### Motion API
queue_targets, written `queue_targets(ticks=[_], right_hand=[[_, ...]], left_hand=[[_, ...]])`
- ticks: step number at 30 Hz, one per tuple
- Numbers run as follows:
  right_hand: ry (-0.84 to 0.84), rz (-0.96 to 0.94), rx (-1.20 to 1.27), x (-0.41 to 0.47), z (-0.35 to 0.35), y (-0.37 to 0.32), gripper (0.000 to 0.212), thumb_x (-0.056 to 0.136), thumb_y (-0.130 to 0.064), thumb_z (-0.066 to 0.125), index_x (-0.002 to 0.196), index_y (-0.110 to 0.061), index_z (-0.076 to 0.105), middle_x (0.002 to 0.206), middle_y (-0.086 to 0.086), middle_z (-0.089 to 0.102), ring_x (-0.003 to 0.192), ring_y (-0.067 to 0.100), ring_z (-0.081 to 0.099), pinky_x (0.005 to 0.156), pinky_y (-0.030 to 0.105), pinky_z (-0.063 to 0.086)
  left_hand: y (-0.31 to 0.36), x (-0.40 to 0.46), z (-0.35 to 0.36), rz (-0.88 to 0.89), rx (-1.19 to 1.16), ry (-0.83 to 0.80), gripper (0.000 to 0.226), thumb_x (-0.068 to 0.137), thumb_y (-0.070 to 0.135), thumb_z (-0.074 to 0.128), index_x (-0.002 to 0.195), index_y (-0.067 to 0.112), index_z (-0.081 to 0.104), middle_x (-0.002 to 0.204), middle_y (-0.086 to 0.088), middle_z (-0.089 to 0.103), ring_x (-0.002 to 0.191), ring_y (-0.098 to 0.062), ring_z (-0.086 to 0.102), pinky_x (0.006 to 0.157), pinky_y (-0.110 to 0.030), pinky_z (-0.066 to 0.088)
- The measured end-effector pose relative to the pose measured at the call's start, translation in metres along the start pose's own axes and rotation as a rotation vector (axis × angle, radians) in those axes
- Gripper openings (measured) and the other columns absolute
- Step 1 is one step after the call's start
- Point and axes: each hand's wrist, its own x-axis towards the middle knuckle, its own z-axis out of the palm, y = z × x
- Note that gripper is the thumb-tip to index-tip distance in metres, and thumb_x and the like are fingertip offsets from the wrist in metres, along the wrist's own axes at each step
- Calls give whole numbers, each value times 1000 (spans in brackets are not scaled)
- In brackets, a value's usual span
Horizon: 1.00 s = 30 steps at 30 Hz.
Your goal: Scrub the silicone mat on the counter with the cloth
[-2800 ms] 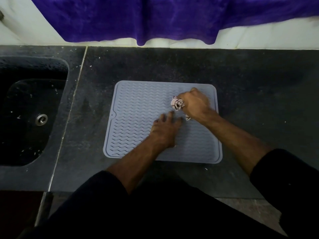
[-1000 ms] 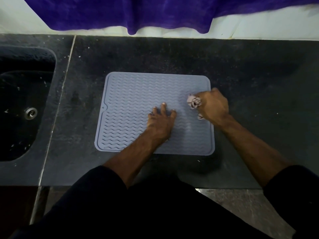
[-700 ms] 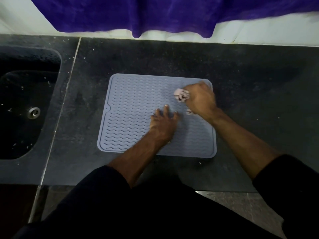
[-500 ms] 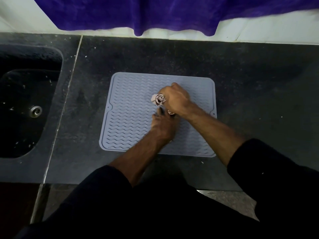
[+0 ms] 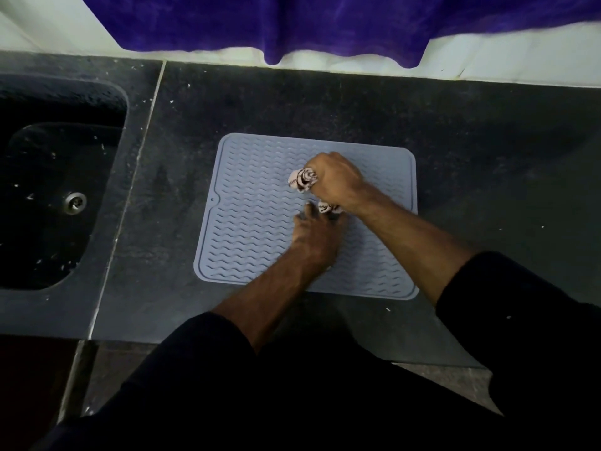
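Grey ribbed silicone mat (image 5: 257,229) — left hand (image 5: 313,237) pressing flat, right hand (image 5: 338,182) clenching balled pale patterned cloth (image 5: 302,180). Risk: mat skids on dark counter (image 5: 471,131) if pressure eases.

A home kitchen, seen from above the worktop.

A dark speckled stone counter (image 5: 292,102) has a sunken black sink (image 5: 48,196) with a metal drain (image 5: 75,202) on the left. A grey ribbed silicone mat (image 5: 253,222) lies on the counter, and a purple cloth (image 5: 325,24) hangs along the pale back wall (image 5: 507,60).
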Motion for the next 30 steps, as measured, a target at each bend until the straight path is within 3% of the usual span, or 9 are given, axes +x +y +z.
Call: queue_targets(ticks=[3, 8, 12, 14, 17, 22, 30], right_hand=[[28, 69, -11, -5, -3, 20, 10, 82, -25, 67, 86, -15, 69, 87, 11, 70, 84, 30, 66, 67, 30, 45], [51, 166, -27, -25, -15, 53, 10, 85, -27, 71, 85, -19, 67, 78, 2, 66, 71, 20, 63, 65, 33, 54], [108, 113, 30, -14, -16, 36, 12, 85, -21, 68, 73, -19, 65, 73, 2, 66, 71, 23, 64, 64, 32, 50], [90, 41, 23, -4, -9, 14, 4, 83, -19, 67, 81, -16, 68, 82, 7, 69, 80, 27, 64, 69, 33, 50], [63, 0, -79, 2, 3, -3, 16, 84, -24, 68, 98, -16, 70, 98, 12, 67, 91, 31, 62, 73, 34, 50], [113, 112, -172, -15, 1, 37, 14, 89, -24, 60, 97, -18, 70, 98, 12, 66, 95, 32, 58, 73, 36, 46], [127, 144, -177, -20, -3, 42, 18, 83, -19, 72, 100, -16, 69, 95, 10, 67, 94, 28, 58, 77, 41, 52]], left_hand=[[-3, 0, 2, 8, -10, 10, 109, 79, 28, 75, 153, 22, -5, 158, -18, -10, 143, -46, 1, 112, -59, 20], [-4, 0, 5, 9, -23, 21, 108, 79, 23, 76, 153, 25, -3, 158, -17, -15, 143, -45, -1, 112, -59, 21], [-3, 0, 4, 6, -12, 30, 104, 81, 22, 72, 153, 24, -3, 158, -17, -13, 143, -45, 0, 112, -60, 21], [-3, -1, 3, 8, 3, 39, 102, 81, 24, 72, 153, 21, 0, 159, -17, -3, 142, -45, 5, 110, -58, 25], [-4, -2, 3, 12, 22, 61, 99, 79, 29, 73, 152, 18, 8, 157, -16, 10, 141, -43, 11, 108, -55, 29], [-7, 1, 6, 16, -42, -2, 110, 79, 26, 75, 153, 28, -7, 157, -14, -19, 144, -43, -6, 108, -64, 25], [-30, 2, 22, 131, -182, 123, 114, 74, 34, 78, 152, 29, -6, 159, -8, -14, 146, -36, 0, 112, -57, 22]])
